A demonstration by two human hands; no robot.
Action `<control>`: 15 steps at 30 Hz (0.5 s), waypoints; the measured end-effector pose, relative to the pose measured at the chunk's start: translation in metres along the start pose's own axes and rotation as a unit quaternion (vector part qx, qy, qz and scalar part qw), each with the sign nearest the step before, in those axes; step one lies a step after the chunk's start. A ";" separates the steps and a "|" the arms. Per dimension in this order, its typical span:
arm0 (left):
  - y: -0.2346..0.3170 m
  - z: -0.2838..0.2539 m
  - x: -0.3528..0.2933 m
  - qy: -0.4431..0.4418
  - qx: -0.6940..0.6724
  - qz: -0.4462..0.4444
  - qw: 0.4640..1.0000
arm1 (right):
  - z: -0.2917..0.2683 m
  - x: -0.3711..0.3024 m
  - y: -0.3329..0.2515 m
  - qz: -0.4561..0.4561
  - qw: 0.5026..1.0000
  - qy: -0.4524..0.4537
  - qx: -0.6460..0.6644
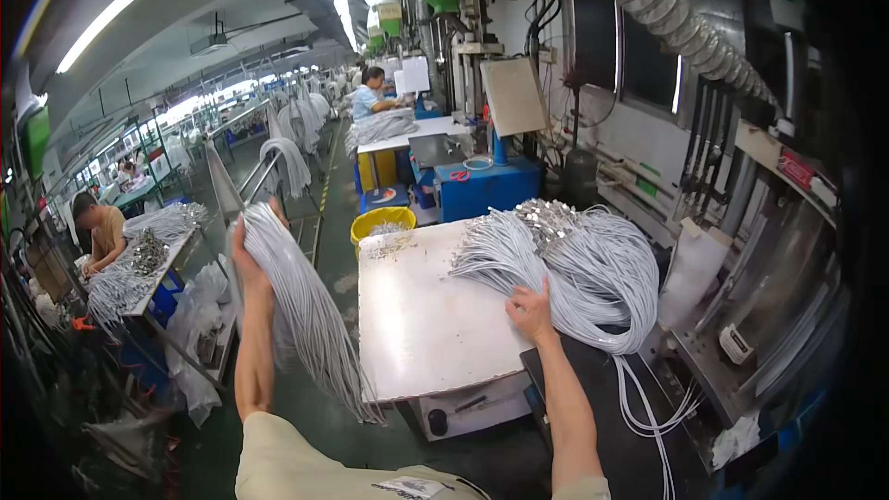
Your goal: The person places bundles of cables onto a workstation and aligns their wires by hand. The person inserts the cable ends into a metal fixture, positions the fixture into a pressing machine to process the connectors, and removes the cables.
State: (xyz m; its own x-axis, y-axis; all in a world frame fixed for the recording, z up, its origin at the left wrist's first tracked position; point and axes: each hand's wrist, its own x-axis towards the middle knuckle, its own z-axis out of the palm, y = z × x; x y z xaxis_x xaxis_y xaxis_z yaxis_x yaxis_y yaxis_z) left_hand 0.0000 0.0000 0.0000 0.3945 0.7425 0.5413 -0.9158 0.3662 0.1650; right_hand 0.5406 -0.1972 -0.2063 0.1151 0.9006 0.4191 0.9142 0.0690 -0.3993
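Note:
My left hand (pixel 252 264), raised at the left, is closed around the top of a long bundle of light grey cables (pixel 310 315). The bundle hangs down slantwise, its lower ends beside the table's left edge. My right hand (pixel 531 312) is over the white tabletop (pixel 417 306), at the near edge of a large heap of similar grey cables (pixel 611 264). Its index finger points up and the other fingers are loosely bent, with nothing visibly gripped. Metal connector ends (pixel 548 222) are clustered at the back of the heap.
A yellow bin (pixel 381 222) stands behind the table's far left corner. Left of my raised hand is a metal rack (pixel 264 171) with cables draped over it. A few cable ends (pixel 671 417) dangle at the right. Two people (pixel 106 236) (pixel 372 97) work at other benches.

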 end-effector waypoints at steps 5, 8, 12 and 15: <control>-0.015 0.119 0.008 -0.029 0.331 0.200 0.922 | -0.063 -0.123 -0.047 -0.173 0.975 0.102 -0.095; 0.021 0.152 0.021 -0.130 0.318 0.158 0.926 | -0.159 -0.241 -0.111 -0.069 0.975 0.032 -0.211; 0.026 0.202 0.048 -0.264 0.248 0.089 0.928 | -0.213 -0.411 -0.102 0.110 0.953 0.023 -0.283; 0.016 0.232 0.080 -0.307 0.218 0.072 0.924 | -0.234 -0.491 -0.041 0.238 0.869 0.045 -0.432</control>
State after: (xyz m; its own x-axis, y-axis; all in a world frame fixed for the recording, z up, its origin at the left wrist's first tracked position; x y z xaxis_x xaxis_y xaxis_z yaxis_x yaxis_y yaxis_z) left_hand -0.0012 -0.0648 0.2369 0.2718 0.2596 0.9267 -0.9514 -0.0721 0.2993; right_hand 0.5374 -0.7423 -0.2050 0.5545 0.6986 0.4522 0.7003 -0.6853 0.1999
